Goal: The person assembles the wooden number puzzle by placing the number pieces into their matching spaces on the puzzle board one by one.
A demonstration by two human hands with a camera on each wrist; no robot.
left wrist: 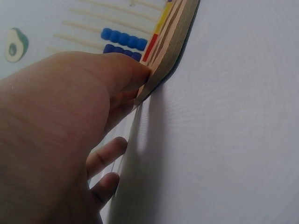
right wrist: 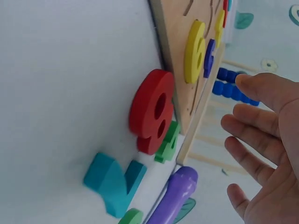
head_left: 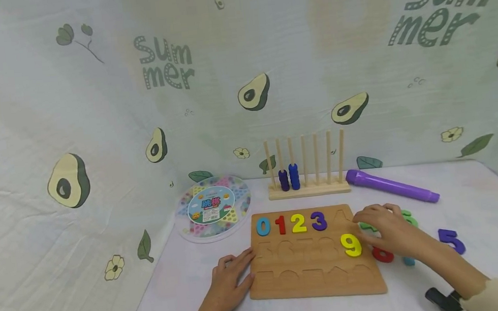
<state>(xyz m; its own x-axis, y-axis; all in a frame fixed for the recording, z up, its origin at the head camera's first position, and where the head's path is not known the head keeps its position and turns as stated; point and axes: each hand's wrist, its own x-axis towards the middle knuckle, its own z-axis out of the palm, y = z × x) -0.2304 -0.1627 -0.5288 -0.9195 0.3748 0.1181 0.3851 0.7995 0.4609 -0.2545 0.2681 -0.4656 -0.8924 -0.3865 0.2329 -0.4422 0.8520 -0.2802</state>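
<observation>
A wooden number board [head_left: 304, 284] lies on the table, with blue 0, red 1, yellow 2 and purple 3 [head_left: 319, 221] in its top row. A yellow 9 [head_left: 351, 245] lies at the right end of the middle row. My left hand [head_left: 227, 286] rests its thumb and fingertips against the board's left edge. Over the board's right edge hovers my right hand [head_left: 389, 229], fingers spread and nothing held in the right wrist view. Near it are a green 4 [right wrist: 168, 141], a red 8 [right wrist: 145, 107] and a teal piece [right wrist: 117, 184], partly hidden in the head view.
A purple 5 [head_left: 451, 240] and another green piece [head_left: 410, 218] lie right of the board. Behind stand a peg rack [head_left: 310, 190] with blue beads and a purple tube [head_left: 394, 187]. A round Chinese-checkers pack [head_left: 216, 235] sits at the back left, before a printed cloth.
</observation>
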